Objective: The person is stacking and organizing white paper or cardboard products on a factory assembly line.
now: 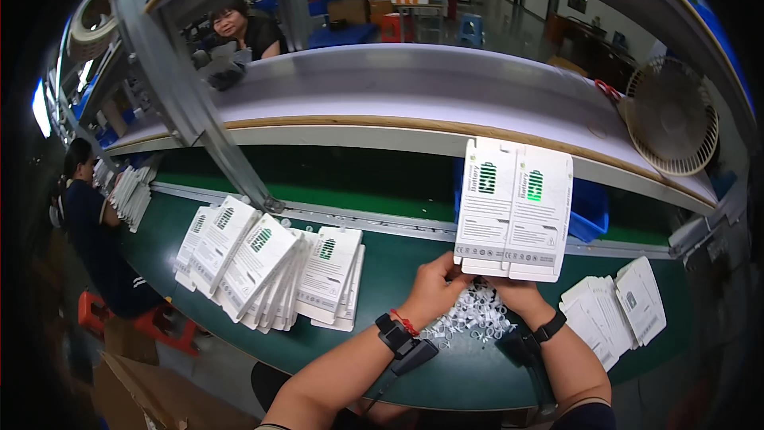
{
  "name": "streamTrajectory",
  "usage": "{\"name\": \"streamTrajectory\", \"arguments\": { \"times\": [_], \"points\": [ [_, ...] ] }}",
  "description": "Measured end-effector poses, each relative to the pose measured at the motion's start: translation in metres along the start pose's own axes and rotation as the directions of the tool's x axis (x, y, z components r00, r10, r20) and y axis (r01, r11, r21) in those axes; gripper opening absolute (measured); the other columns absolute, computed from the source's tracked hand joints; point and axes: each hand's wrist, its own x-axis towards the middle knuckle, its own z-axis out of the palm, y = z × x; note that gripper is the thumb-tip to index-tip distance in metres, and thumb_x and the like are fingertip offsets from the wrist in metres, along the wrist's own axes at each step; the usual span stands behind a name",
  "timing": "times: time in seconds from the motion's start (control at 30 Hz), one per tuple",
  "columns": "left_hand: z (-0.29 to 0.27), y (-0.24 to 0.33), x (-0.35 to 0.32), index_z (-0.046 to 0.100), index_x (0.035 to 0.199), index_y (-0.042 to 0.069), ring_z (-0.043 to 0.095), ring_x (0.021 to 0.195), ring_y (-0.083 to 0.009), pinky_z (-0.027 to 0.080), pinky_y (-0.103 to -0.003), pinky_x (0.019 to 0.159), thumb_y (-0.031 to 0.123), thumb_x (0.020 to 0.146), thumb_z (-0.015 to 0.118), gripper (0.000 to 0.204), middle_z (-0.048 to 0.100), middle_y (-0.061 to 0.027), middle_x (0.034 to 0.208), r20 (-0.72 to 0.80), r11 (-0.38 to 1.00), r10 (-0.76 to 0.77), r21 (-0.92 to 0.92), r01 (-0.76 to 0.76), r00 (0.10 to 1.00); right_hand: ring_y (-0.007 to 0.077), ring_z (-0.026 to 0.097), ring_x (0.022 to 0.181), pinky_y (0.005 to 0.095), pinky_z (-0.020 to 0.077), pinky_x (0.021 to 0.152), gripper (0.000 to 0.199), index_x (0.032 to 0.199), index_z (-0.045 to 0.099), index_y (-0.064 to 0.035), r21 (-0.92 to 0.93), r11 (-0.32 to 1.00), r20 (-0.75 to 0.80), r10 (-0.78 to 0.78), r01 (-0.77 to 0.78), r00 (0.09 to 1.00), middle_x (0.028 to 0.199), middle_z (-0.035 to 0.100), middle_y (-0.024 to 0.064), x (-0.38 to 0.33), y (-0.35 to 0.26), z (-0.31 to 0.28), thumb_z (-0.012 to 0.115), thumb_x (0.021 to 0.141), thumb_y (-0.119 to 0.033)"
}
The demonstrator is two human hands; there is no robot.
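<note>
Upright in front of me are white flat printed battery cartons (pixel 509 215) with green battery pictures; two printed panels show side by side. My left hand (pixel 438 290) is closed on their lower left edge, its thumb and fingers partly hidden behind them. At the bottom edge, my right hand (pixel 516 296) is also closed on them, its fingertips hidden. Under my hands lies a loose pile of small white plastic pieces (pixel 477 315). To the left, overlapping stacks of similar white cartons (pixel 259 263) lie on the green table (pixel 390 287). More white cartons (pixel 613 314) lie fanned at the right.
A blue bin (pixel 587 215) stands behind the held cartons, below a long white shelf (pixel 382 103). A metal post (pixel 191 87) rises at the left. A fan (pixel 672 115) stands at the shelf's right end. One person (pixel 99 223) sits far left; another (pixel 251 32) is behind the shelf.
</note>
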Motion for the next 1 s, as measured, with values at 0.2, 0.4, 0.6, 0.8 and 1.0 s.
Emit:
{"name": "streamTrajectory", "arguments": {
  "times": [0.2, 0.4, 0.6, 0.8, 1.0],
  "points": [
    [0.000, 0.007, -0.002, 0.062, 0.096, 0.000, 0.061, 0.075, -0.0085, 0.050, -0.025, 0.069, 0.003, 0.078, 0.065, 0.019, 0.067, -0.0058, 0.085, 0.020, 0.999, 0.017, 0.040, -0.018, 1.000, 0.0223, 0.056, 0.096, 0.0332, 0.0448, 0.083, 0.033, 0.111, 0.056, -0.0036, 0.332, 0.929, 0.005, 0.171, -0.163, 0.985, 0.106, 0.059, 0.0102, 0.000, -0.011, -0.001, 0.065, 0.080, -0.012],
    [0.000, 0.005, -0.003, 0.062, 0.098, 0.000, 0.062, 0.077, -0.0092, 0.050, -0.025, 0.071, 0.003, 0.077, 0.066, 0.021, 0.067, -0.0064, 0.087, 0.013, 0.998, 0.008, 0.055, -0.009, 1.000, 0.0183, 0.056, 0.093, 0.0314, 0.0468, 0.081, 0.032, 0.110, 0.057, -0.0025, 0.469, 0.868, 0.015, 0.175, -0.161, 0.984, 0.104, 0.060, 0.0089, 0.002, -0.023, -0.003, 0.066, 0.080, -0.009],
    [0.001, 0.006, -0.002, 0.062, 0.098, -0.001, 0.062, 0.079, -0.0102, 0.050, -0.025, 0.071, 0.001, 0.078, 0.065, 0.021, 0.067, -0.0073, 0.089, 0.015, 0.999, -0.005, 0.041, 0.004, 1.000, 0.0159, 0.057, 0.090, 0.0294, 0.0492, 0.077, 0.032, 0.109, 0.058, -0.0017, 0.489, 0.862, 0.001, 0.150, -0.131, 0.989, 0.102, 0.060, 0.0079, 0.004, -0.028, -0.005, 0.067, 0.079, -0.006],
    [0.000, 0.004, -0.003, 0.062, 0.098, -0.001, 0.063, 0.079, -0.0110, 0.051, -0.026, 0.071, 0.001, 0.078, 0.064, 0.020, 0.068, -0.0085, 0.089, 0.026, 0.996, -0.029, 0.082, 0.027, 0.999, 0.0154, 0.057, 0.089, 0.0287, 0.0497, 0.075, 0.031, 0.108, 0.058, -0.0016, 0.588, 0.797, 0.002, 0.170, -0.139, 0.985, 0.102, 0.060, 0.0072, 0.003, -0.026, -0.003, 0.067, 0.079, -0.006],
    [-0.002, 0.001, -0.002, 0.062, 0.099, -0.002, 0.062, 0.082, -0.0108, 0.050, -0.026, 0.074, 0.002, 0.078, 0.066, 0.022, 0.067, -0.0081, 0.091, 0.050, 0.996, -0.039, 0.076, 0.035, 0.998, 0.0154, 0.057, 0.088, 0.0285, 0.0494, 0.076, 0.031, 0.106, 0.059, -0.0016, 0.596, 0.782, 0.032, 0.201, -0.180, 0.979, 0.101, 0.061, 0.0071, 0.004, -0.030, -0.007, 0.069, 0.077, -0.007]
  ]
}}
